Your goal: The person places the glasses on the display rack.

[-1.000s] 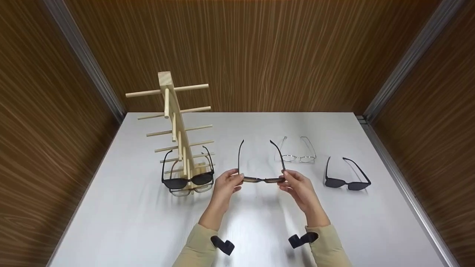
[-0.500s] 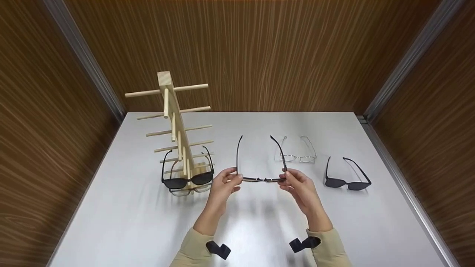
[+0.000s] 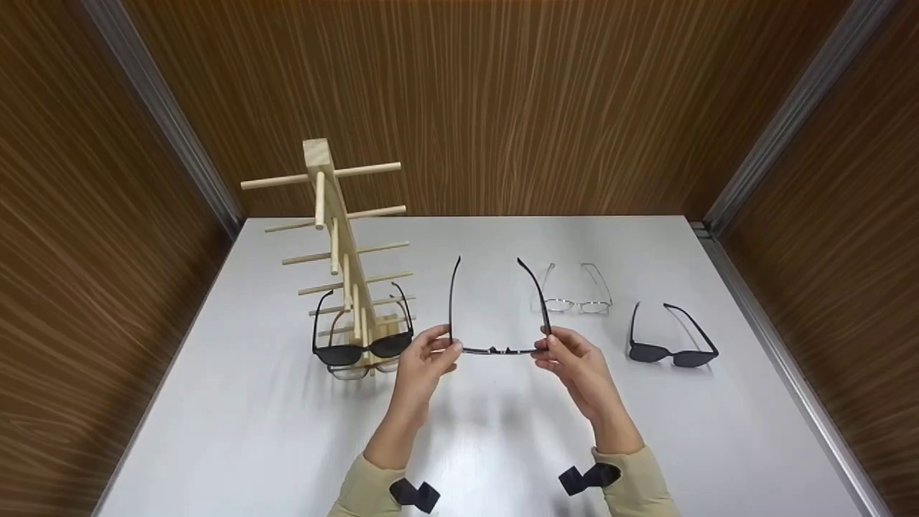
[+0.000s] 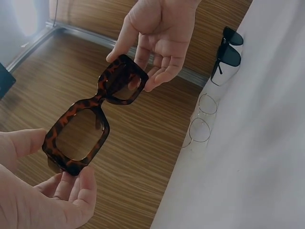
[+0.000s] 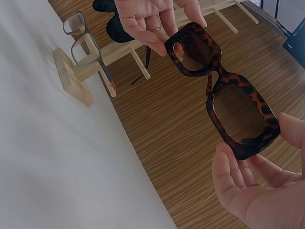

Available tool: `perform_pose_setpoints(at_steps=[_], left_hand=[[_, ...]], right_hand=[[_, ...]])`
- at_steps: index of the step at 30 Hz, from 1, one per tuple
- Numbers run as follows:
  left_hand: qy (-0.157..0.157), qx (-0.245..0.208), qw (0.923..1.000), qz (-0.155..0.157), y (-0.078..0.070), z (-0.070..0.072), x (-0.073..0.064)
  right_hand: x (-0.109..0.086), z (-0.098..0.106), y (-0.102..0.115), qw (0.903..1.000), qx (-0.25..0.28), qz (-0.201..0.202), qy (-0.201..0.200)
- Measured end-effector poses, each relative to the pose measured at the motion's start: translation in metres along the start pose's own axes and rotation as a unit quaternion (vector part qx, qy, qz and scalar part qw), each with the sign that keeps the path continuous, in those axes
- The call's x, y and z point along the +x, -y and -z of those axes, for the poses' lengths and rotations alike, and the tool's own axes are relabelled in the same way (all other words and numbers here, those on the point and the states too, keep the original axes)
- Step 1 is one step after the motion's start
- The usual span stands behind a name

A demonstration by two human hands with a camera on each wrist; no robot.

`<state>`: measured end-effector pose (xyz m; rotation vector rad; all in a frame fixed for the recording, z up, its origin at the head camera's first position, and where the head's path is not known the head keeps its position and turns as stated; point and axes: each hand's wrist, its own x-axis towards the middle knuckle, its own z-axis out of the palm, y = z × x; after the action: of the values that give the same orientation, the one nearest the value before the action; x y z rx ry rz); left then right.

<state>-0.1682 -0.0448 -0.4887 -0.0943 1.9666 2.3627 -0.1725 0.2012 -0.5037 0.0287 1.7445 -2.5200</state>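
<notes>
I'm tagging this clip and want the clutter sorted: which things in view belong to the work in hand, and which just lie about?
Belonging:
Tortoiseshell sunglasses, held by the left hand and the right hand
Wooden rack, probably; it bears black sunglasses and clear glasses

Just lying about, seemingly:
Wire-framed glasses, untouched on the table
Loose sunglasses, also untouched there

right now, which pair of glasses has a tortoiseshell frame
The tinted pair held between the left hand and right hand: its thick frame is the only one here mottled brown and black.
</notes>
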Motion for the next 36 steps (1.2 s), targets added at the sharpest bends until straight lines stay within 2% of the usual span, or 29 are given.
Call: perform_pose_setpoints(at_steps=[12,22,36], left_hand=[[0.006,-0.010,0.9995,-0.029,-0.005,0.009,-0.013],[-0.014,0.023,0.9986,-0.046,-0.007,0.027,-0.024],[-0.046,0.015,0.9971,-0.059,-0.013,0.047,-0.040]], right_hand=[[-0.004,-0.009,0.004,0.9995,-0.015,0.012,0.025],[-0.004,-0.026,0.002,0.9981,-0.035,0.015,0.048],[-0.002,-0.048,-0.003,0.9951,-0.047,0.016,0.085]])
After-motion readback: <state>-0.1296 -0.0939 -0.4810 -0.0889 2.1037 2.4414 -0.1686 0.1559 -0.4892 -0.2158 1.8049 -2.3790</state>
